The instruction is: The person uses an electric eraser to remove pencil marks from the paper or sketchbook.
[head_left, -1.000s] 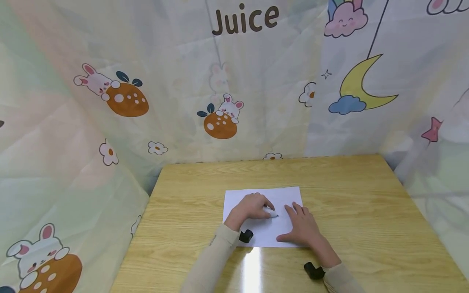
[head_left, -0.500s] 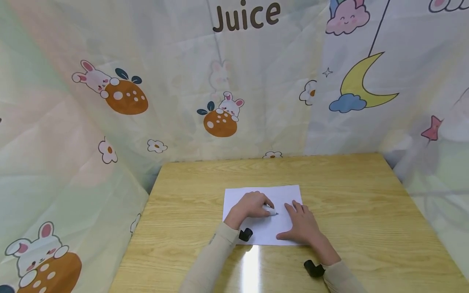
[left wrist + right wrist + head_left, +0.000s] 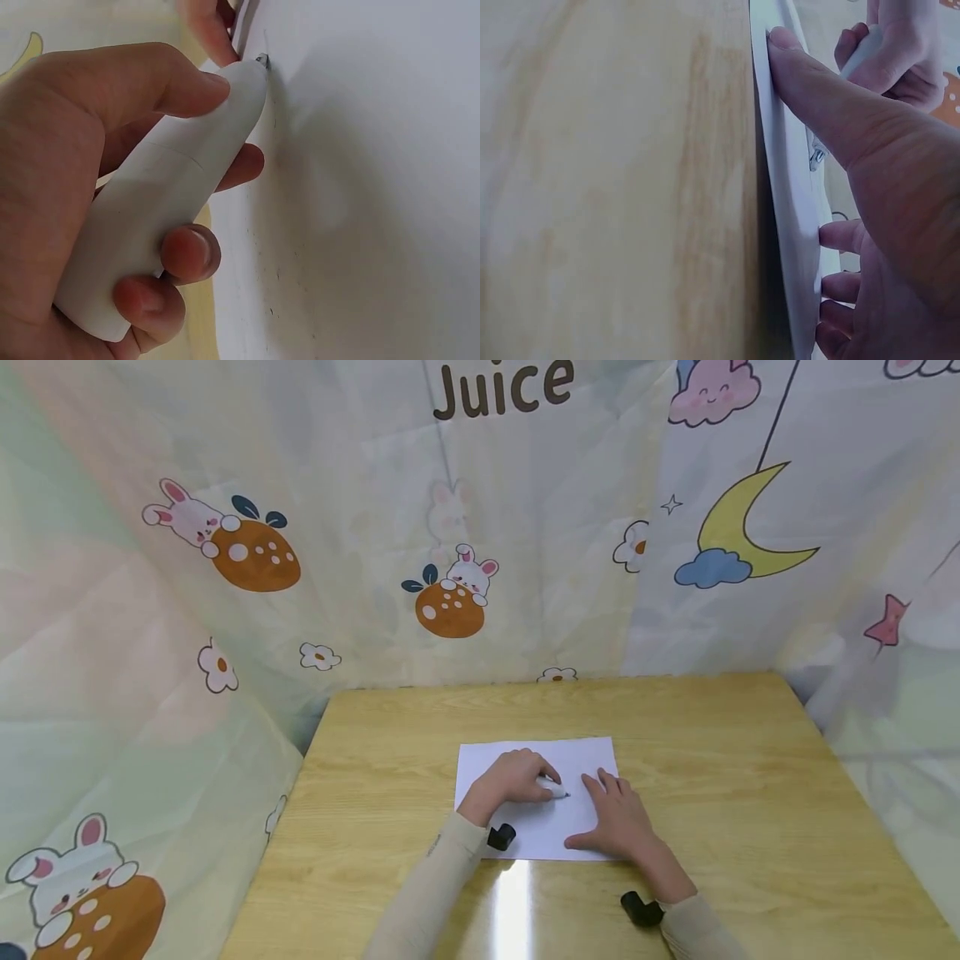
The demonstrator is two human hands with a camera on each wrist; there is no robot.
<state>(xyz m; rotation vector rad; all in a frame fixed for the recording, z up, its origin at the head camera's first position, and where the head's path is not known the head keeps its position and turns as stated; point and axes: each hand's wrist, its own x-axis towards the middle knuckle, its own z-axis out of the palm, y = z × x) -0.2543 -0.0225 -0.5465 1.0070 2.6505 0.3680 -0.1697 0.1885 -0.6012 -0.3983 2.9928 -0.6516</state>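
A sheet of white paper [image 3: 525, 839] lies on the wooden table. My left hand [image 3: 516, 778] holds a thick white pen-shaped tool [image 3: 553, 787] over its middle, the tool's small metal tip [image 3: 262, 60] pointing right, at or very near the paper. In the left wrist view the thumb presses along the white body [image 3: 161, 176] and the fingers curl round its far side. Small dark specks and a faint line show on the sheet there. My right hand [image 3: 618, 814] rests with spread fingers on the paper's right part, its thumb [image 3: 802, 67] near the front edge.
The wooden table [image 3: 750, 793] reaches around the sheet on all sides. A patterned cloth [image 3: 360, 485] hangs behind it and at both sides. Black wrist-worn pieces stick out by the left sleeve [image 3: 450, 852] and the right sleeve [image 3: 693, 922].
The whole head view has shifted slightly, with everything a little higher in it. Both hands and the white tool keep nearly the same place on the paper.
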